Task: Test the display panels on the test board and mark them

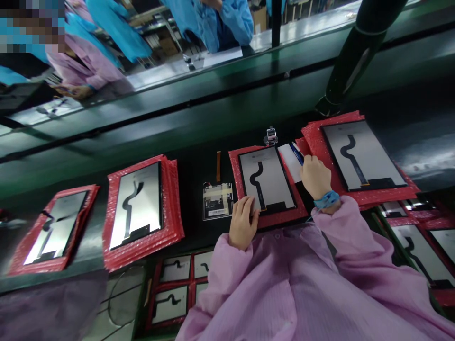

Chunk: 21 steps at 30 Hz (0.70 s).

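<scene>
In front of me lies a display panel (273,182), its pale back up, with a dark curved flex cable (259,187) on it and red bubble wrap (235,166) beneath. My left hand (244,221) rests on the panel's lower left corner, fingers stretched out. Just right of the panel, my right hand (315,177) is closed around a blue pen (297,154), partly hidden by the fingers. The pen is over a white sheet of paper (289,163). Left of the panel is a small circuit board (215,201) with an orange flex strip (218,166) above it.
Stacked red bubble wrap with panels stands at right (364,156) and left (140,203), and another panel (59,225) lies farther left. A small metal device (270,136) sits behind my panel. Trays of panels (174,284) are below the bench. Across the line, people in blue and pink work.
</scene>
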Motion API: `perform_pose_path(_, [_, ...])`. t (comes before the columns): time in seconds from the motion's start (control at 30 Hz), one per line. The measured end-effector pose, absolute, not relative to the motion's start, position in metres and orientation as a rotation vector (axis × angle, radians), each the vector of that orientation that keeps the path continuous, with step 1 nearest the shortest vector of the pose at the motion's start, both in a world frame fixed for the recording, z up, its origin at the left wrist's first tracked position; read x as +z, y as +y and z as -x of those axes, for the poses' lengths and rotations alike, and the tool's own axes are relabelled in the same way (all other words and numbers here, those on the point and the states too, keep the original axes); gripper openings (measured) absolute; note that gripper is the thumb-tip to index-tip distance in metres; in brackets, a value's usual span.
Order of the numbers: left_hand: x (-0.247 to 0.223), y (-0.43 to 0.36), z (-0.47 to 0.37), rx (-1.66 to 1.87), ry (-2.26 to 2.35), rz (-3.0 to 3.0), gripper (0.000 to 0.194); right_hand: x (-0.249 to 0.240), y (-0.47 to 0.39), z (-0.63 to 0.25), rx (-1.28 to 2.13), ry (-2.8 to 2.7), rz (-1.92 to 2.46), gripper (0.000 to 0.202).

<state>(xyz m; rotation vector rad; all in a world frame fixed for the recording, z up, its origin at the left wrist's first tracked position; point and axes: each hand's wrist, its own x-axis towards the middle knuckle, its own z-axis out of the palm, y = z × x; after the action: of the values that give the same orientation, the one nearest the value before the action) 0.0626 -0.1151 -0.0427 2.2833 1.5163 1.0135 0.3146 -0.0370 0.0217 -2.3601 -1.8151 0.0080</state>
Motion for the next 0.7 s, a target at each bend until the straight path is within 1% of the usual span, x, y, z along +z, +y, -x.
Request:
perform_pose_path(0.13, [-0.033,-0.115,-0.055,1.067,1.478,-2.161,0.031,0.031,-0.037,-0.321,0.113,-1.805,2.362,0.029])
perform_pose_path(0.23, [-0.016,-0.120,-0.050,1.133,1.509,-1.955,0.029,0.041,-0.055,-0.322,0.272,-1.660,2.134,0.034])
perform_pose_path(0.3, [-0.003,-0.126,-0.054,1.138,1.471,-1.808,0.030,0.046,-0.076,-0.313,0.573,-1.592,1.825,0.033])
perform_pose_path(0.37, [0.006,-0.132,-0.064,1.096,1.348,-1.706,0.037,0.048,-0.097,-0.296,0.955,-1.529,1.495,0.026])
perform_pose_path(0.43, [0.011,-0.136,-0.078,1.022,1.250,-1.666,0.039,0.046,-0.116,-0.276,1.159,-1.475,1.315,0.018])
perform_pose_path(0.5, [0.011,-0.139,-0.089,0.909,1.249,-1.676,0.030,0.042,-0.129,-0.259,1.194,-1.453,1.273,0.010])
perform_pose_path(0.53, [0.010,-0.140,-0.093,0.840,1.268,-1.702,0.028,0.040,-0.133,-0.252,1.186,-1.454,1.269,0.010])
perform_pose_path(0.63, [0.010,-0.145,-0.095,0.635,1.253,-1.822,0.040,0.033,-0.143,-0.242,1.140,-1.451,1.222,0.023])
perform_pose_path(0.7, [0.015,-0.152,-0.088,0.521,1.178,-1.882,0.048,0.031,-0.148,-0.242,1.134,-1.434,1.175,0.026])
